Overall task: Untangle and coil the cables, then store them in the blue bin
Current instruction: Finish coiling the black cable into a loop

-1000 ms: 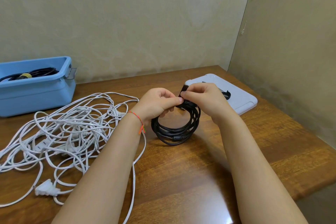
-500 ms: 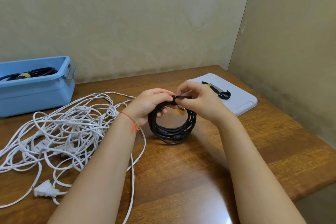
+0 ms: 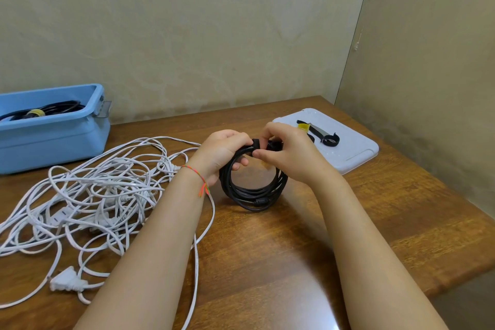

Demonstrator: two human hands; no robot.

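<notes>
Two hands (image 3: 263, 154) grip one black coil (image 3: 251, 190).

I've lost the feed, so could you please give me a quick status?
Left hand and right hand both gripping black coil, strap at top. White cables still tangled. Blue bin path unobstructed.

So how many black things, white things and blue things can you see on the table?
Black: 3, the coiled cable in both hands, the cable in the bin, the straps on the lid
White: 2, the tangled cable, the lid
Blue: 1, the bin
Total: 6
</notes>
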